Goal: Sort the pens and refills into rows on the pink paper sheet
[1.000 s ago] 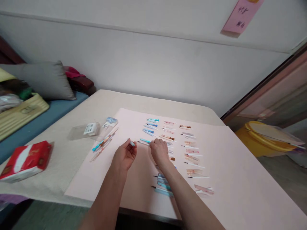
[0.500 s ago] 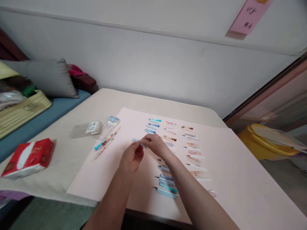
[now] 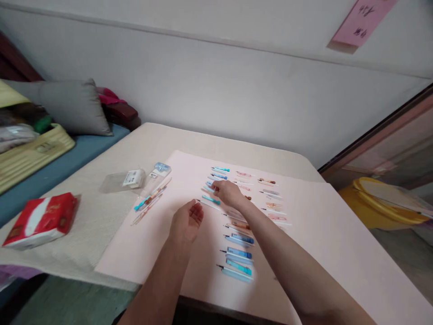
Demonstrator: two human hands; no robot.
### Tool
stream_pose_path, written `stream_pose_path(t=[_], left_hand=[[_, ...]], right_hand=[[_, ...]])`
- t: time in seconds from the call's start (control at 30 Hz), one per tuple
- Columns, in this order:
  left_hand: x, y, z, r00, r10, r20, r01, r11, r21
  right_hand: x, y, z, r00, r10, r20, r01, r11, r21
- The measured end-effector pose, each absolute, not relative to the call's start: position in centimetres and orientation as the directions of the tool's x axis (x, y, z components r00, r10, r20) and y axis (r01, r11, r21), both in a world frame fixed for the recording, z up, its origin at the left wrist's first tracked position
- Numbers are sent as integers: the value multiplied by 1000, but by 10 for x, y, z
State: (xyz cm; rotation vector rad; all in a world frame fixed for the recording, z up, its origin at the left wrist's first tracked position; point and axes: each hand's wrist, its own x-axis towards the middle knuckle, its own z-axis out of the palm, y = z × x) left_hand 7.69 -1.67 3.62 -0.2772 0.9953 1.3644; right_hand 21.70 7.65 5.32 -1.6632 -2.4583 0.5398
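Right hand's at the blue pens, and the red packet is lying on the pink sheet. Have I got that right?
Not quite: the head view shows the red packet on the beige cloth, left of the pink sheet. The right hand is at the blue pens, as you said.

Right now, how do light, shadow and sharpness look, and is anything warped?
Head view: soft shadows darken the pink sheet near its front edge; head view: the yellow tub at right looks blurred, perhaps stretched by a wide lens; head view: any print on the pens is too small to read.
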Motion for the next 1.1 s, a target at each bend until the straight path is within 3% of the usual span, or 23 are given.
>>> stream_pose_path(t=[0.2, 0.43, 0.67, 0.87, 0.97, 1.03, 1.1], left_hand=[[67, -15, 41, -145, 680, -719, -908, 197, 370], [69, -17, 41, -119, 693, -712, -911, 209, 356], [79, -23, 37, -97, 684, -723, -902, 246, 354], [89, -35, 41, -81, 734, -674, -828, 327, 455], [87, -38, 49, -156, 860, -485, -614, 300, 730], [78, -36, 55, -210, 935, -287, -322, 211, 923], [63, -31, 58, -236, 965, -116, 28, 126, 992]], right_hand=[[227, 87, 22, -344, 929, -136, 914, 298, -275], [241, 24, 29, -324, 945, -48, 910, 298, -288], [245, -55, 16, -365, 931, -21, 772, 290, -565], [249, -47, 14, -213, 977, 31, 708, 176, -684], [249, -47, 19, -207, 978, 18, 688, 159, -708], [249, -50, 22, -233, 972, 11, 694, 174, -699], [250, -53, 25, -246, 969, 9, 698, 184, -693]])
